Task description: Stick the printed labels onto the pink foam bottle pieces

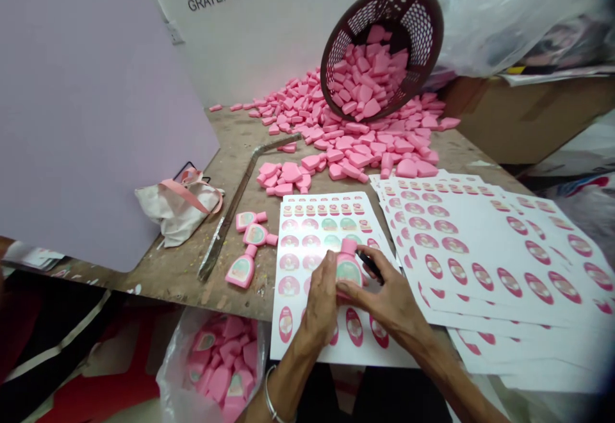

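Note:
Over a sheet of printed stickers [307, 350], both hands hold a small pink toy bottle [349, 266] upright, a green round label on its front. My left hand [319, 301] presses against the bottle's left side, fingers closed. My right hand [390, 296] has its thumb on the lower front of the bottle. A slim black tool [371, 264], its kind unclear, is also held in those right fingers. To the left on the table lie three labelled pink bottles [241, 270]. Pink and green stickers fill much of the sheet; the hands cover part of it.
A brown basket [331, 38] lies tipped over, spilling plain pink bottles [307, 99] across the back. Partly used sticker sheets [480, 237] spread at right. A bent metal bar [235, 199] and white cloth bag [175, 208] lie left. Below hangs a plastic bag [175, 372] of bottles.

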